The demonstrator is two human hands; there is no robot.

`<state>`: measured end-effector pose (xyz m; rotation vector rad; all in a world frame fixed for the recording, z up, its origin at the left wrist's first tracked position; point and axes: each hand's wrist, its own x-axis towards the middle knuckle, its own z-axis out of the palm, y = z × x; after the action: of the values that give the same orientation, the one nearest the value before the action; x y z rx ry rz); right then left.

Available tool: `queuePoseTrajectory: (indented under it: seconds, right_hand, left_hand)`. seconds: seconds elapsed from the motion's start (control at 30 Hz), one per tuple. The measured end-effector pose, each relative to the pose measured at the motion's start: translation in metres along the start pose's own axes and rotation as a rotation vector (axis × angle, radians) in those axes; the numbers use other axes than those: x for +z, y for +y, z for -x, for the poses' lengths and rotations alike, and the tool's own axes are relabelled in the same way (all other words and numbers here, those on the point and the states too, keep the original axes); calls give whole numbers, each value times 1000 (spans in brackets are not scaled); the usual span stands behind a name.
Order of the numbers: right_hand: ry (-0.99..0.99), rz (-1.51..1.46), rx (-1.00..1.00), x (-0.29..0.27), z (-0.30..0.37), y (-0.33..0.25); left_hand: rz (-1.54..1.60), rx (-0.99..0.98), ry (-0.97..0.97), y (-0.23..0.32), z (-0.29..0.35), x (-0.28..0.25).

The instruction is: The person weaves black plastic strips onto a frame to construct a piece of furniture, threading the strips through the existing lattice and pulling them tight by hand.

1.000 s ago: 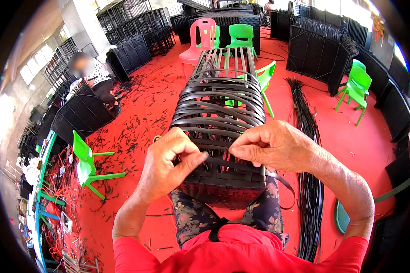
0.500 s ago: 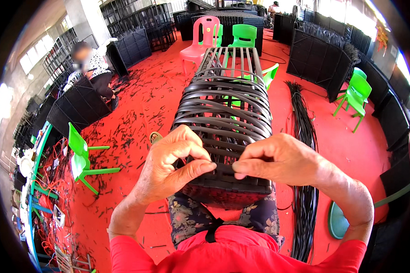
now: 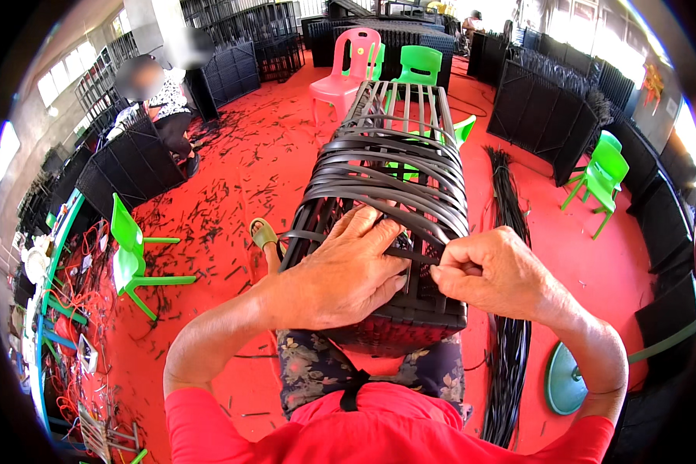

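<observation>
A long black frame [image 3: 379,329] rests across my lap, with upright slats and a woven near end. Flat black plastic strips [image 3: 387,172] loop loosely around its middle. My left hand [image 3: 348,271] lies across the near part, fingers apart and reaching among the slats; some fingertips are hidden there. On the right side, my right hand [image 3: 487,267] is closed in a pinch on a black strip [image 3: 421,256] that runs toward the left fingertips.
A bundle of black strips [image 3: 506,363] lies on the red floor to my right, near a round green base [image 3: 564,379]. Green chairs [image 3: 135,255] and a pink chair [image 3: 348,69] stand around. A seated person [image 3: 170,116] is at far left, with scraps strewn nearby.
My left hand has moved right and forward from a pinch, spreading its fingers over the slats. My right hand has shifted slightly right. The frame has tilted a little.
</observation>
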<state>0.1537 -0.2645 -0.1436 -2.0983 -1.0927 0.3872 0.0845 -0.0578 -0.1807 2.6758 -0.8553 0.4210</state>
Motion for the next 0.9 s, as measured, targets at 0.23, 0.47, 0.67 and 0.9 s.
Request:
queuePoseTrajectory:
  seconds: [0.23, 0.47, 0.67, 0.9]
  right_hand:
    - [24, 40, 19, 8, 5, 2]
    - [138, 252, -247, 19, 5, -1]
    - [78, 182, -332, 31, -15, -15]
    - [-160, -68, -86, 24, -31, -22]
  left_hand:
    - [331, 30, 121, -19, -3, 6]
    - [375, -241, 241, -14, 21, -13]
    - [543, -298, 453, -11, 49, -26]
    - [500, -251, 360, -4, 62, -21]
